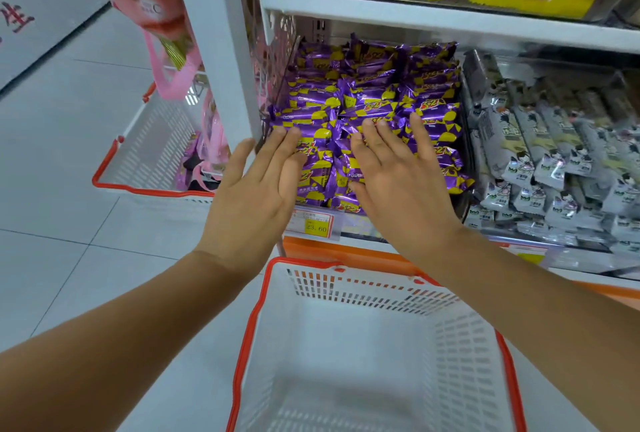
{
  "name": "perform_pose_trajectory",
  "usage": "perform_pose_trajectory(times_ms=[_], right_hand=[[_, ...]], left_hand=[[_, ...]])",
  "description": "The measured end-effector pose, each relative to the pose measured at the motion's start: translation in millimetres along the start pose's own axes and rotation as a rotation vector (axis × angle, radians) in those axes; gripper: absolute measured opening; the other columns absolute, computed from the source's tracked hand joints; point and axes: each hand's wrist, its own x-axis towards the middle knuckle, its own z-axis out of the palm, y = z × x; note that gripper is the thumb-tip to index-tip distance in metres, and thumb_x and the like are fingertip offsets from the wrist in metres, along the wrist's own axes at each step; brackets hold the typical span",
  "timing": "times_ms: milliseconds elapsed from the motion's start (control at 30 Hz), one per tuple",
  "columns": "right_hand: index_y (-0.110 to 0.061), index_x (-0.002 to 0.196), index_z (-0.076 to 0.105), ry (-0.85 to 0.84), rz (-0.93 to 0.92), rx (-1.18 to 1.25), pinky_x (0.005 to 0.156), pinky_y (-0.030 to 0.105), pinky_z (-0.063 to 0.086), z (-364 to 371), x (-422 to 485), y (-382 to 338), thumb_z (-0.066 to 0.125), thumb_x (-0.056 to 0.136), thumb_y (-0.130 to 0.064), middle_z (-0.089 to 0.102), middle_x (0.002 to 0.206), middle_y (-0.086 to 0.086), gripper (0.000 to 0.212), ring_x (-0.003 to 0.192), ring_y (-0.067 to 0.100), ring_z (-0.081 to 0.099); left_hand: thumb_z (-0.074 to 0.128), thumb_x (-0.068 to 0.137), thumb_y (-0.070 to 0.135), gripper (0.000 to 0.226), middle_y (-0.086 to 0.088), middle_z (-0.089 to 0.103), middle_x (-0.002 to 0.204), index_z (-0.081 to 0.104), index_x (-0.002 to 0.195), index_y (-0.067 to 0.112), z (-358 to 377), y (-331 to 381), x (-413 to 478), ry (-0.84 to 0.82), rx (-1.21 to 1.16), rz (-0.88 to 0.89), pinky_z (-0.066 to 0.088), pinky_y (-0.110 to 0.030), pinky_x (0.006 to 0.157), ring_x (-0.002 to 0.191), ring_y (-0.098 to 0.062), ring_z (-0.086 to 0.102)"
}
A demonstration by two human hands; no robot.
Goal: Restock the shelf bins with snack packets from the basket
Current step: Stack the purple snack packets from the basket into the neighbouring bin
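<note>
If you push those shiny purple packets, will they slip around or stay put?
Probably slippery: the purple packets have glossy foil wrappers and lie loosely heaped, so they would likely slide over each other. They look small and puffy, so likely light and crinkly.

Both bare forearms reach forward and slightly upward from the bottom corners of the view, converging towards the middle. The left hand [256,189] is stretched out palm down, its fingers [277,144] straight and close together, the thumb spread out to the left. The right hand [391,182] lies just beside it, also palm down, with straight fingers fanned a little apart and pointing away from the person. The two hands are level with each other, nearly touching at their inner edges. Neither hand curls around anything.
</note>
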Motion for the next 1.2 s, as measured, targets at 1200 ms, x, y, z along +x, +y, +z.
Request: perform_pose_trajectory(times_ms=[1200], right_hand=[[0.004,0.151,0.007,-0.393,-0.037,-0.115,0.119,0.051,0.005,-6.2,15.7,-0.3,0.034,0.098,-0.054,0.018,0.157,0.026,0.083,0.145,0.036,0.022]], left_hand=[[0.044,0.097,0.01,0.032,-0.025,0.023,0.156,0.034,0.126,-0.002,27.8,-10.2,37.3,-0.017,0.062,0.169,0.023,-0.051,0.118,0.144,-0.04,0.024]])
